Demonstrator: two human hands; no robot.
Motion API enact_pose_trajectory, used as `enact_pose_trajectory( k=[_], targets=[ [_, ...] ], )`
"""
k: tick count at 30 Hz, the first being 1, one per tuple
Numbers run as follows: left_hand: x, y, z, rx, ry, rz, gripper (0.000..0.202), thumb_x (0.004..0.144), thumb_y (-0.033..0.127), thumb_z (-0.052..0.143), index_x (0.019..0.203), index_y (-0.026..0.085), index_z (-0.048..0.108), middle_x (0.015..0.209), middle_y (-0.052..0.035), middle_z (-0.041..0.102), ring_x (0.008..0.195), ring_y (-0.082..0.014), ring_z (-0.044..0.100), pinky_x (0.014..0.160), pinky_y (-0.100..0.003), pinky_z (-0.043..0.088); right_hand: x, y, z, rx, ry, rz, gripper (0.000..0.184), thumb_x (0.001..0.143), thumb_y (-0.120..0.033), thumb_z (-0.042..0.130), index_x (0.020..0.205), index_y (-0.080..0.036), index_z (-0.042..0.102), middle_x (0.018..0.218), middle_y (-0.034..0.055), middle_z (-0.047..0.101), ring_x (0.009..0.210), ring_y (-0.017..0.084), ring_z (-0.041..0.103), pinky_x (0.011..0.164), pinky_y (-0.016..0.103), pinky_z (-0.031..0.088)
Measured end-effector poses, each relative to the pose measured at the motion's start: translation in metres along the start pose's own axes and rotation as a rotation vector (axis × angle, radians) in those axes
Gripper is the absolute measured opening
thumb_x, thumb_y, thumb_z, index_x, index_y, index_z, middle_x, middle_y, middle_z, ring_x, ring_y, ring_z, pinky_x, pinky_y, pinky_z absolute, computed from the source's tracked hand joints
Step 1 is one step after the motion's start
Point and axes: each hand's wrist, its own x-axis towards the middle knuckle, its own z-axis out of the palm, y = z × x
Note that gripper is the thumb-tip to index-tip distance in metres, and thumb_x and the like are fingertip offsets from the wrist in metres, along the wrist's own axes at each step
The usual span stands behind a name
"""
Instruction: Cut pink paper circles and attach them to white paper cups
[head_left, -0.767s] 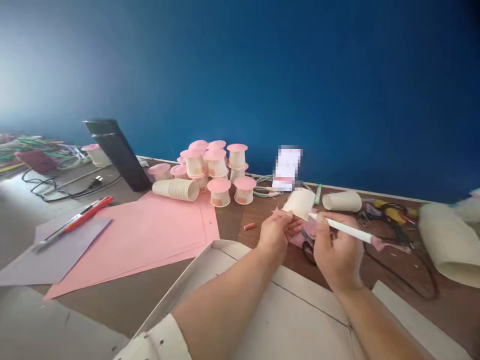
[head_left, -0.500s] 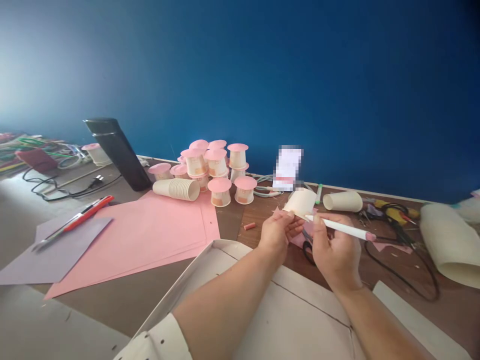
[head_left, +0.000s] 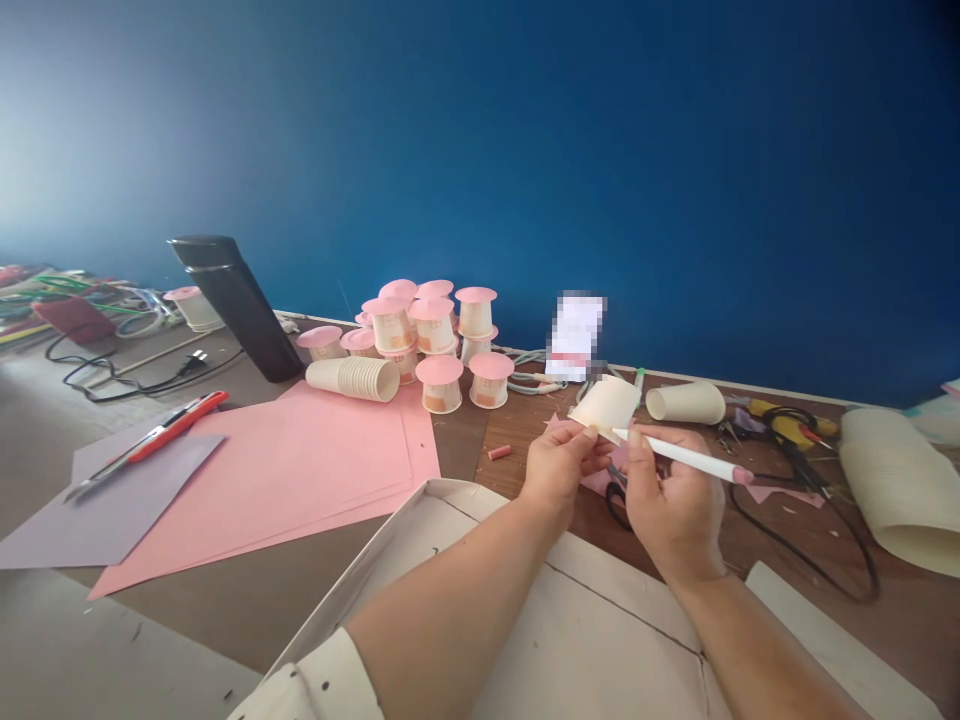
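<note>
My left hand (head_left: 559, 465) grips an upside-down white paper cup (head_left: 606, 402) near its rim, fingers closed at the lower edge. A white marker (head_left: 690, 457) with a pink end is pinched in my right hand (head_left: 671, 495), its tip at the cup's side near the rim. Whatever mark the tip leaves is too small to make out. Below the hands lie black-handled scissors (head_left: 616, 505), partly hidden, and pink paper scraps. To the left stand several cups with pink round tops (head_left: 439, 383), some stacked, with brownish house-like drawings on them.
A stack of paper cups (head_left: 352, 380) lies beside pink sheets (head_left: 300, 465), with a red cutter (head_left: 169, 428) on purple paper. A black bottle-like object (head_left: 236, 310) leans at left. One loose cup (head_left: 686, 402), cables and a large cup stack (head_left: 896, 480) are at right. A white box lid (head_left: 592, 620) lies in front.
The cup in my left hand has shifted slightly right and tilted a little. My left hand moved with it; the marker stays against the cup.
</note>
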Motion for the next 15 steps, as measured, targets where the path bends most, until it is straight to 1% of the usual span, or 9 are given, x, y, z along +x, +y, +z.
enact_pose_trajectory(
  k=[2, 6, 8, 9, 11, 13, 15],
  targets=[
    [0.0, -0.0011, 0.0001, 0.045, 0.011, 0.02, 0.021, 0.069, 0.028, 0.075, 0.077, 0.009, 0.07, 0.076, -0.0075, 0.066, 0.072, -0.0139, 0.063, 0.073, -0.027, 0.052, 0.0001, 0.0006, 0.0002, -0.011, 0.016, -0.009, 0.015, 0.091, -0.031, 0.055, 0.09, -0.017, 0.06, 0.087, 0.013, 0.071, 0.084, 0.027, 0.07, 0.071, 0.037, 0.055],
    [-0.0007, -0.0019, 0.0015, 0.111, 0.012, 0.072, 0.022, 0.067, 0.032, 0.076, 0.074, 0.011, 0.071, 0.076, -0.006, 0.065, 0.072, -0.0142, 0.061, 0.076, -0.03, 0.052, 0.0001, 0.0009, 0.0001, 0.024, -0.052, 0.0, 0.015, 0.091, -0.032, 0.055, 0.093, -0.018, 0.061, 0.09, 0.0122, 0.071, 0.086, 0.026, 0.07, 0.072, 0.037, 0.056],
    [-0.0002, -0.0026, 0.0018, 0.145, 0.031, 0.095, 0.02, 0.068, 0.031, 0.074, 0.072, 0.012, 0.071, 0.076, -0.0054, 0.065, 0.073, -0.0143, 0.061, 0.075, -0.031, 0.052, 0.0004, -0.0002, -0.0008, 0.029, -0.034, 0.004, 0.016, 0.091, -0.033, 0.055, 0.092, -0.018, 0.061, 0.09, 0.0114, 0.071, 0.084, 0.025, 0.069, 0.072, 0.037, 0.055],
    [0.0005, -0.0031, 0.0017, 0.167, 0.047, 0.109, 0.018, 0.069, 0.03, 0.073, 0.071, 0.013, 0.071, 0.076, -0.005, 0.064, 0.073, -0.0143, 0.06, 0.075, -0.031, 0.052, 0.0007, -0.0011, -0.0014, 0.045, -0.019, 0.017, 0.017, 0.092, -0.034, 0.055, 0.093, -0.018, 0.062, 0.089, 0.011, 0.07, 0.079, 0.024, 0.069, 0.07, 0.037, 0.055],
    [0.0025, -0.0046, 0.0009, 0.222, 0.078, 0.147, 0.015, 0.071, 0.028, 0.071, 0.069, 0.014, 0.071, 0.075, -0.0042, 0.063, 0.072, -0.0142, 0.059, 0.074, -0.03, 0.052, 0.0012, -0.0029, -0.0028, 0.111, -0.016, 0.095, 0.022, 0.093, -0.037, 0.054, 0.099, -0.018, 0.063, 0.084, 0.0086, 0.069, 0.066, 0.02, 0.066, 0.063, 0.034, 0.055],
    [0.0043, -0.006, -0.0005, 0.285, 0.096, 0.192, 0.014, 0.073, 0.028, 0.068, 0.071, 0.015, 0.071, 0.074, -0.0034, 0.062, 0.072, -0.014, 0.058, 0.073, -0.03, 0.051, 0.0018, -0.0035, -0.0035, 0.173, -0.033, 0.214, 0.029, 0.094, -0.041, 0.051, 0.108, -0.018, 0.062, 0.079, 0.0053, 0.068, 0.055, 0.016, 0.062, 0.055, 0.031, 0.053],
    [0.0046, -0.0069, -0.0017, 0.373, 0.104, 0.247, 0.015, 0.076, 0.029, 0.065, 0.075, 0.016, 0.073, 0.075, -0.003, 0.063, 0.073, -0.0144, 0.058, 0.074, -0.03, 0.051, 0.0026, -0.0012, -0.0031, 0.208, -0.028, 0.325, 0.033, 0.094, -0.045, 0.05, 0.114, -0.02, 0.06, 0.08, 0.0045, 0.069, 0.054, 0.015, 0.062, 0.054, 0.031, 0.053]
  ],
)
